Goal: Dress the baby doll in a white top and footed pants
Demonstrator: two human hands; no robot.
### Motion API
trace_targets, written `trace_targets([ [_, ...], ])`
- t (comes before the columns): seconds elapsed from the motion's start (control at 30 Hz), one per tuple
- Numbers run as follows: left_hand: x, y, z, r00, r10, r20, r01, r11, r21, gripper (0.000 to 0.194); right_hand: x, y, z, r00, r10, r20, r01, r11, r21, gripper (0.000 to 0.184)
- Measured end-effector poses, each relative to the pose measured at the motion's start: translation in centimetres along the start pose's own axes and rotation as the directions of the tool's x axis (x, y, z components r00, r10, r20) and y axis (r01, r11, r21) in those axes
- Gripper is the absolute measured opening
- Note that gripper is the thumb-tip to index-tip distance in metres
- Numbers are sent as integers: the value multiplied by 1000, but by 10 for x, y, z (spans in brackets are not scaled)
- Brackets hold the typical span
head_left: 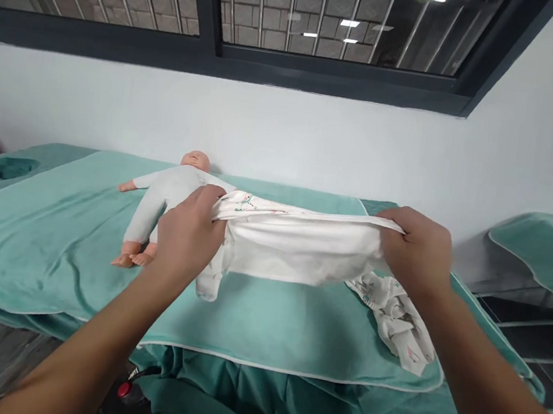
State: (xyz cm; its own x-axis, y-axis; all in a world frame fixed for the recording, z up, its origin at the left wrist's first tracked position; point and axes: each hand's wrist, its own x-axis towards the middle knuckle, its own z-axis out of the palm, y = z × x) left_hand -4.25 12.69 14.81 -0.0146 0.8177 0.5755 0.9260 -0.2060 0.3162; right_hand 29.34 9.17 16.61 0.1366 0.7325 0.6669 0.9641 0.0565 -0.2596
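Note:
A white baby garment (297, 243) with a small coloured print along its upper fold is stretched sideways above the bed. My left hand (192, 227) is closed on its left end, where a sleeve or leg hangs down. The other end is gripped by my right hand (415, 247), fingers wrapped round the cloth. Behind my left hand a baby doll (156, 199) in a pale suit lies on its back, its head toward the wall. A crumpled printed white cloth (397, 316) rests on the bed near my right forearm.
The bed (265, 340) has a green cover with white piping and stands against a white wall (275, 133). Above is a dark-framed window (343, 77) with bars. To the right is a metal rack (539, 326) with green cloth. A red-capped bottle (125, 390) stands below the bed's front edge.

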Motion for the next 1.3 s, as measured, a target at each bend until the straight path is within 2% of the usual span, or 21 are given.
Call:
trace_targets([
  [0.07, 10, 2, 5, 995, -27, 96, 21, 998, 58, 24, 14, -1, 6, 985, 60, 162, -44, 994, -97, 30],
  [0.1, 14, 3, 12, 991, -43, 129, 32, 996, 86, 24, 19, -2, 13, 962, 92, 257, -54, 987, -150, 30],
  [0.17, 15, 5, 37, 985, -59, 165, 34, 989, 145, 25, 21, -10, 38, 908, 131, 398, -37, 971, -236, 32],
  [0.2, 11, 6, 53, 983, -48, 177, 18, 985, 170, 27, 16, -16, 54, 895, 133, 426, -17, 964, -265, 35],
  [0.27, -8, 11, 90, 978, 45, 202, -83, 979, 184, 32, -6, -31, 91, 921, 22, 390, 91, 959, -268, 44],
  [0.3, -21, 14, 109, 959, 129, 254, -164, 979, 124, 34, -20, -39, 110, 906, -78, 417, 180, 960, -213, 45],
  [0.33, -34, 18, 128, 919, 227, 323, -248, 968, 25, 35, -36, -47, 128, 865, -165, 473, 247, 962, -118, 45],
  [0.37, -46, 21, 145, 882, 282, 379, -277, 958, -68, 34, -52, -54, 144, 826, -198, 529, 252, 967, -31, 42],
  [0.4, -55, 23, 159, 879, 257, 401, -233, 966, -107, 34, -65, -59, 159, 810, -167, 562, 198, 980, 5, 41],
  [0.47, -63, 27, 179, 882, 201, 426, -173, 979, -103, 36, -83, -65, 180, 810, -22, 586, 64, 997, -52, 45],
  [0.57, -49, 30, 193, 878, 82, 472, -73, 997, -37, 41, -84, -65, 197, 824, 163, 543, -77, 981, -176, 57],
  [0.7, -21, 31, 197, 869, -25, 494, 25, 1000, 6, 49, -67, -63, 207, 806, 280, 521, -182, 956, -231, 64],
  [0.8, -10, 30, 200, 896, -88, 436, 101, 995, -7, 54, -59, -59, 213, 838, 207, 505, -137, 976, -172, 65],
  [0.93, 2, 25, 209, 930, -148, 335, 200, 972, -124, 57, -48, -49, 226, 874, 67, 482, -36, 997, -73, 66],
  [1.13, 31, 23, 237, 918, -231, 322, 288, 947, -142, 57, -15, -30, 255, 865, 41, 500, -41, 999, -11, 66],
  [1.3, 44, 17, 262, 927, -190, 325, 215, 976, -41, 57, 7, -17, 276, 845, 22, 534, -19, 1000, -11, 66],
])
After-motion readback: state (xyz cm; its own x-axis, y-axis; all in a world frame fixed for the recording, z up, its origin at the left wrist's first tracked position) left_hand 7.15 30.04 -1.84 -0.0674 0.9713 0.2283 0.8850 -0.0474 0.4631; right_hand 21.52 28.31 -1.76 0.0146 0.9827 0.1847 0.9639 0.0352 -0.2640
